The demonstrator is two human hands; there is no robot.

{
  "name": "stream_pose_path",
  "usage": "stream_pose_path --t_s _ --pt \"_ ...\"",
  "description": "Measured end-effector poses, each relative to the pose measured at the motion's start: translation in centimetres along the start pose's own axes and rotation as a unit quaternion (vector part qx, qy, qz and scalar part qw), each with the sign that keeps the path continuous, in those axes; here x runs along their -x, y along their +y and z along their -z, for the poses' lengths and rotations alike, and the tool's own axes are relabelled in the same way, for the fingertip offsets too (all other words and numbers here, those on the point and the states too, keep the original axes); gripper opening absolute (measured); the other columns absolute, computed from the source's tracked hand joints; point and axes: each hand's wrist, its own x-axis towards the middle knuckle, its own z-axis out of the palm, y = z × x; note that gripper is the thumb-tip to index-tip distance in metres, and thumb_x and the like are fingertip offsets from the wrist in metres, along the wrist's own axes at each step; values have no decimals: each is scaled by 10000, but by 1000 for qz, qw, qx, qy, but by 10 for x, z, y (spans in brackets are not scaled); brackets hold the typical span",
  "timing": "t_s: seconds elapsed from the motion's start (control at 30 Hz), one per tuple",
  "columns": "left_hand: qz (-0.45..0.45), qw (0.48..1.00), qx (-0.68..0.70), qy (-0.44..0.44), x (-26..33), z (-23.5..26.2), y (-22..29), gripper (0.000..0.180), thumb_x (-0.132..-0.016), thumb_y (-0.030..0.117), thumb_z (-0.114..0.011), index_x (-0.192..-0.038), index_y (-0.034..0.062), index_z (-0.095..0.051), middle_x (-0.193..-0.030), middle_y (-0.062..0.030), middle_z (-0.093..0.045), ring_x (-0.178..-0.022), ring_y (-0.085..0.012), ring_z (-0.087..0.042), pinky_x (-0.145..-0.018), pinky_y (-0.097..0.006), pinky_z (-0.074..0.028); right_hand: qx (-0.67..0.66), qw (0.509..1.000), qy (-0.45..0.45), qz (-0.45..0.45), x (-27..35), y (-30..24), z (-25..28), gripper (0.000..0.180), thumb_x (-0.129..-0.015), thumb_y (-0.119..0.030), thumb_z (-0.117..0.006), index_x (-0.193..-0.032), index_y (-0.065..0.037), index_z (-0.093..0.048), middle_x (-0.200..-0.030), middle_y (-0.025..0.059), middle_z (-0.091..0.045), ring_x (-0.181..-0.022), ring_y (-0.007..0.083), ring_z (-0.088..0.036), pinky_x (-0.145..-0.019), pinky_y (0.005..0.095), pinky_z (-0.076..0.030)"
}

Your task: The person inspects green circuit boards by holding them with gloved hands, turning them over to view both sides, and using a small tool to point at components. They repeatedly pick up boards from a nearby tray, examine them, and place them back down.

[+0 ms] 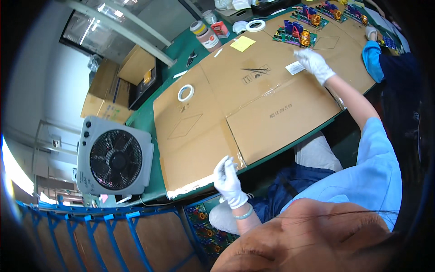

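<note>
White gloves cover both of my hands. My left hand [229, 182] is raised by the near edge of the cardboard [190, 158], its fingers bent together, and no object shows in it. My right hand [314, 65] reaches over the cardboard with its fingers stretched loosely forward. Beside its fingers lies a small white paper label [295, 68]; whether they touch it is hard to make out. Just past that hand sits a green circuit board [294, 35] with blue capacitors and a copper-wound coil. Dark tweezers [256, 70] lie left of the label.
More circuit boards [312, 17] stand at the far right, near another person's gloved hand [371, 33]. Tape rolls [186, 93], a yellow note [243, 43], a bottle [206, 36] and pliers [191, 58] lie about. A box fan [115, 156] stands at the left.
</note>
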Motion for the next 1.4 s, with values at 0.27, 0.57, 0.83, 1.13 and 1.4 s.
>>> stream_pose_path --t_s 0.27,0.57,0.83,1.13,1.4 --pt "33 989 -138 -35 -19 -51 -37 262 -959 173 -667 -1132 -23 -653 -897 -74 -701 -658 -63 -583 -619 -194 -490 107 976 -33 -186 -63 57 23 725 -720 -219 -757 -1388 -150 -486 -1313 173 -579 -1234 364 -527 -1014 439 -462" --pt "-24 991 -129 -39 -24 -59 -47 203 -957 138 -665 -1084 -20 -673 -875 -62 -688 -727 -85 -615 -651 -224 -521 43 972 -91 -214 -63 35 35 589 -685 -188 -749 -1232 -124 -538 -1126 175 -645 -1090 350 -611 -901 417 -489" --pt "-1 995 -87 -57 -23 -56 -42 208 -959 130 -660 -1120 -2 -653 -907 -51 -673 -719 -74 -589 -632 -221 -500 -121 979 -161 -10 36 -116 76 573 -671 -148 -755 -1216 -149 -578 -1115 129 -630 -1047 332 -615 -938 389 -499" --pt "28 999 16 -36 -10 -25 -18 291 -1037 167 -504 -1238 -32 -575 -1179 -161 -655 -1023 -198 -636 -896 -322 -515 -316 865 -383 76 76 -185 70 703 -679 -254 -808 -1309 -60 -566 -1257 149 -636 -1168 297 -616 -1036 379 -445" --pt "-110 943 -205 -238 -67 -44 12 637 -847 212 -772 -1392 44 -488 -1405 -150 -519 -1270 -268 -517 -1073 -397 -413 -332 841 -428 15 60 -176 60 890 -610 -523 -851 -1291 -17 -581 -1291 153 -620 -1203 269 -595 -1064 381 -422"
